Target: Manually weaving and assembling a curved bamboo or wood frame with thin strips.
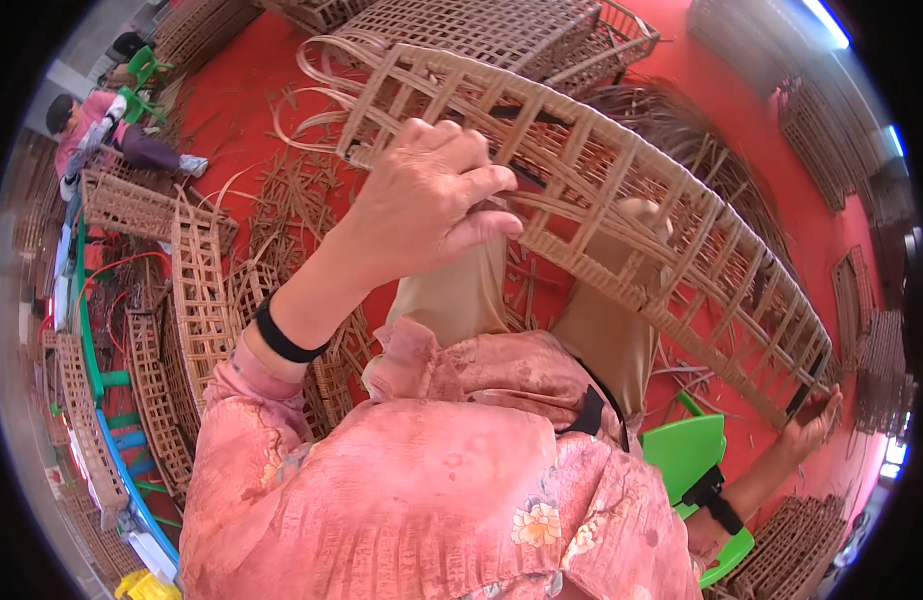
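A long brown wicker basket or panel (627, 135) with an open lattice slants across my lap, its near side by my knees. My left hand (447, 195) is over its left part, fingers curled and thumb and forefinger pinched on a thin wicker strip (557, 208) that runs through the lattice. Far to the right, my right hand (812, 425) grips the panel's right end, with part of its fingers hidden. Loose pale strips (327, 75) loop out beyond the panel's left end.
Cut wicker bits (292, 205) litter the red floor. A finished-looking woven basket (472, 30) lies ahead, with a bundle of strips (672, 120) nearby. Lattice panels (202, 290) are stacked left. I sit by a green chair (692, 455). Another person (87, 130) sits far left.
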Demonstrator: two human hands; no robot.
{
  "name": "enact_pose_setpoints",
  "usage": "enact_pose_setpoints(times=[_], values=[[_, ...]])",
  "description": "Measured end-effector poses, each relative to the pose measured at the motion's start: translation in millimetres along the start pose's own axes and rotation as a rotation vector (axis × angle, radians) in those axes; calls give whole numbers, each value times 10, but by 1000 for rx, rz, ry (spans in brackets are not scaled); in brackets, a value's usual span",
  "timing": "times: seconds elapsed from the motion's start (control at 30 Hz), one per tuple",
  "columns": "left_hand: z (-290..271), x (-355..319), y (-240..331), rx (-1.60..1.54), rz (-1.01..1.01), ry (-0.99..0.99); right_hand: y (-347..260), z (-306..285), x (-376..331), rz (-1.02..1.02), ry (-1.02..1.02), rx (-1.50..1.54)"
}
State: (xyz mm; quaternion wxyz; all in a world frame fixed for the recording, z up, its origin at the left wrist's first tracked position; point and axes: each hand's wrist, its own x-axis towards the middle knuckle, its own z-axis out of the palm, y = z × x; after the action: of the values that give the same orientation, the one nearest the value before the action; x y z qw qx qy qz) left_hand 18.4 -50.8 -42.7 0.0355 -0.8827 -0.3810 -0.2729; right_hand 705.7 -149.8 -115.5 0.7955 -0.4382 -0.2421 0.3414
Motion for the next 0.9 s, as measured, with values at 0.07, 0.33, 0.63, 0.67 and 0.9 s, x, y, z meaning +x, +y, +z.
enact_pose_setpoints(times=[0.07, 0.33, 0.63, 0.67, 0.9], values=[[25, 28, 76, 162, 13, 114, 58, -6, -14, -7, 34, -11], [268, 419, 65, 261, 82, 243, 81, 227, -248, 54, -4, 85], [565, 600, 965, -84, 146, 124, 161, 389, -353, -33, 72, 116], [528, 588, 992, -104, 164, 126, 142, 458, -379, -50, 90, 107], [630, 862, 1222, -230, 244, 60, 37, 635, -341, -131, 28, 97]])
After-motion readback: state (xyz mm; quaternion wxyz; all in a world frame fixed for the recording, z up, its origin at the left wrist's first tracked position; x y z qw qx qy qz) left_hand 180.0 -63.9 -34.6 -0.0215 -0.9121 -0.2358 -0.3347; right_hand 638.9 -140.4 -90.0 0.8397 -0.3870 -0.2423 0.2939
